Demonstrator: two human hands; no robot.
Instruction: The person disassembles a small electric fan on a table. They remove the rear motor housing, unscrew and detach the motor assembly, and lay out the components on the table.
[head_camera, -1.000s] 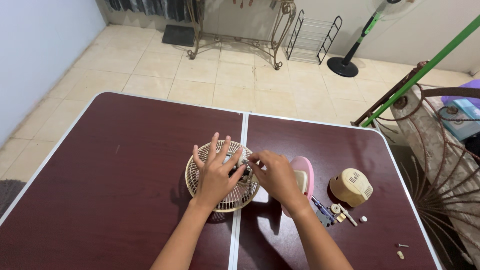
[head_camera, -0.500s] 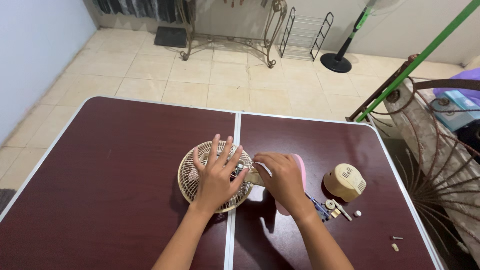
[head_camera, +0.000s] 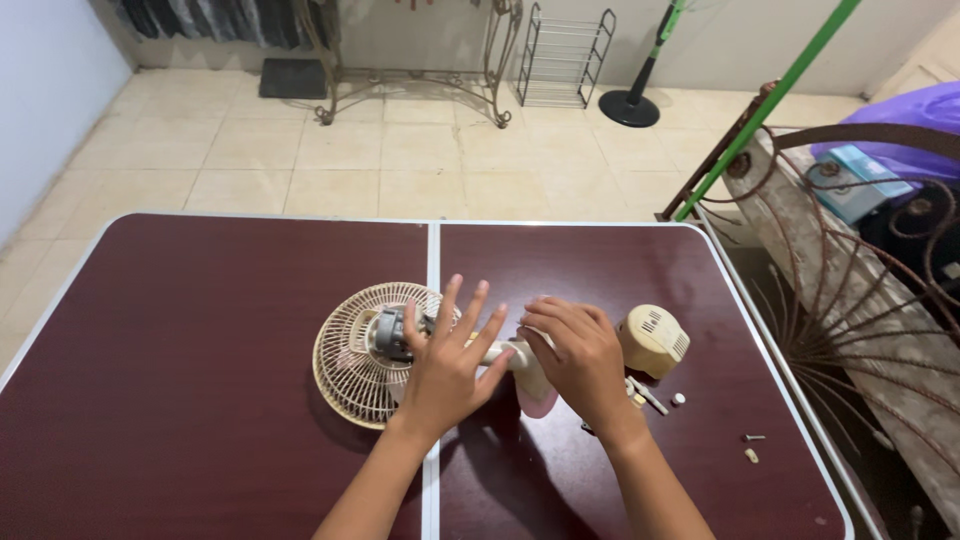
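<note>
Fingers splayed, left hand (head_camera: 447, 365) on fan grille (head_camera: 352, 352) | right hand (head_camera: 580, 362) curled gripping fan neck (head_camera: 522, 360) | table (head_camera: 180, 400) edges well apart

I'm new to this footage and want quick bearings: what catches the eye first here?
At the middle of the dark red folding table, both hands work on a small cream fan: the left hand lies spread over the grille and grey motor, the right hand covers the stand. The cream motor cover and loose screws lie to the right.

a home room: beige tiled floor (head_camera: 250, 160), wrought-iron console table (head_camera: 410, 60), wire shoe rack (head_camera: 565, 50), standing fan (head_camera: 640, 70).
</note>
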